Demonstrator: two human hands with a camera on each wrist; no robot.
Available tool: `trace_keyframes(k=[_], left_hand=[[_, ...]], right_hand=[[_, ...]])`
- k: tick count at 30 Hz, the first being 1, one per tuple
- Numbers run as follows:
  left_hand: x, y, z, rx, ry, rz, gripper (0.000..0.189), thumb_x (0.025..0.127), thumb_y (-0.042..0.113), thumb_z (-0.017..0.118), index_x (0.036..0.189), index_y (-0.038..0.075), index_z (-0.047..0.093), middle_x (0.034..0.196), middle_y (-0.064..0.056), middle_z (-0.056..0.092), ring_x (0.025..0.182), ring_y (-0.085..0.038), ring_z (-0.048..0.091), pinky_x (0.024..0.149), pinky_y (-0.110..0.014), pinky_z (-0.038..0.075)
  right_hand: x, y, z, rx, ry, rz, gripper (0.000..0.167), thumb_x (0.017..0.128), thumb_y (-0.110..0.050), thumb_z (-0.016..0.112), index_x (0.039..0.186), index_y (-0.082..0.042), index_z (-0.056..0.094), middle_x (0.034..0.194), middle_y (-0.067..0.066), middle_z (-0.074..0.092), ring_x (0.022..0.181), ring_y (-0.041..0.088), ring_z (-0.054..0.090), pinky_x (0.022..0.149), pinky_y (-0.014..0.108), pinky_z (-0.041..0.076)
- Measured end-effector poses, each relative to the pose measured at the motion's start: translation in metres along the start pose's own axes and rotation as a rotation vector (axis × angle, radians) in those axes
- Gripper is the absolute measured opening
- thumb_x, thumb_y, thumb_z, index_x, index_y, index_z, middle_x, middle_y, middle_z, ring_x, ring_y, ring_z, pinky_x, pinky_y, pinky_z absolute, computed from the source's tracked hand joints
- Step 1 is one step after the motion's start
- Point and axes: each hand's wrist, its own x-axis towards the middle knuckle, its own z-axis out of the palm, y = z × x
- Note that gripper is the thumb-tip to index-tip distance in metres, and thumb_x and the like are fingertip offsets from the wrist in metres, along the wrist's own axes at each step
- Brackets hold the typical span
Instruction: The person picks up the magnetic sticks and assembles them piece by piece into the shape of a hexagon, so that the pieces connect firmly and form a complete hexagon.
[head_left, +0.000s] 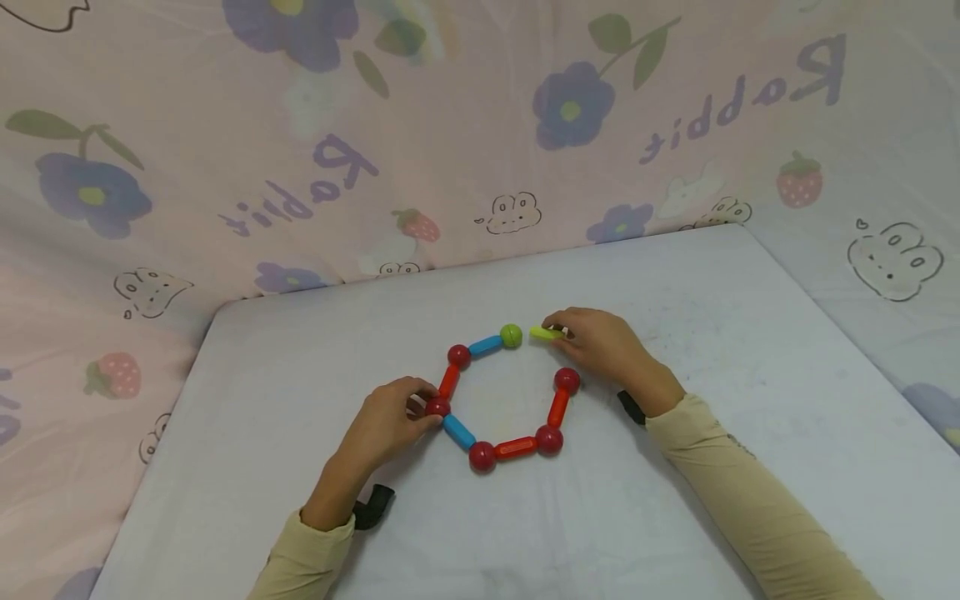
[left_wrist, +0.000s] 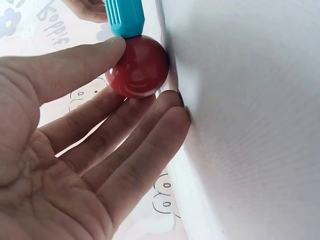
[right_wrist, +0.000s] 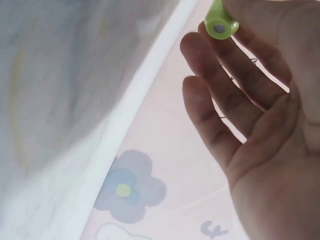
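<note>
On the white table lies an unclosed ring of balls and short rods. My left hand (head_left: 390,421) pinches the red ball (head_left: 438,407) at the ring's left side between thumb and fingers; a blue rod (left_wrist: 125,17) joins that ball. At the far side, my right hand (head_left: 603,343) holds a light green rod (head_left: 546,332) by thumb and fingertips. Its bare end shows a grey disc in the right wrist view. The rod points at the green ball (head_left: 512,336), a small gap between them. Below the right hand, another red ball (head_left: 567,381) forms the ring's other end.
Two red balls, one at the front (head_left: 482,457) and one at front right (head_left: 549,439), are linked by a red rod (head_left: 516,448). Dark bands (head_left: 373,507) sit at both wrists. A patterned pink cloth (head_left: 450,125) hangs behind the table's far edge.
</note>
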Motion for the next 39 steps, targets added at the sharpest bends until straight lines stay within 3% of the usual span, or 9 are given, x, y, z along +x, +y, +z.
trace_keyframes(k=[27, 39], left_hand=[[0.001, 0.0, -0.002, -0.006, -0.002, -0.026, 0.034, 0.08, 0.015, 0.083, 0.111, 0.013, 0.07, 0.099, -0.002, 0.072, 0.089, -0.017, 0.068, 0.078, -0.035, 0.059], [0.002, -0.001, -0.001, -0.007, -0.007, -0.023, 0.034, 0.08, 0.015, 0.083, 0.111, 0.013, 0.07, 0.1, -0.002, 0.072, 0.091, -0.017, 0.068, 0.078, -0.036, 0.059]], right_hand=[[0.0, -0.016, 0.006, -0.016, 0.021, -0.043, 0.03, 0.088, -0.019, 0.076, 0.117, -0.016, 0.069, 0.102, 0.004, 0.074, 0.078, 0.016, 0.065, 0.073, 0.036, 0.058], [-0.002, -0.019, 0.005, -0.019, 0.017, -0.043, 0.03, 0.088, -0.021, 0.076, 0.116, -0.014, 0.07, 0.102, 0.004, 0.075, 0.079, 0.016, 0.067, 0.073, 0.036, 0.057]])
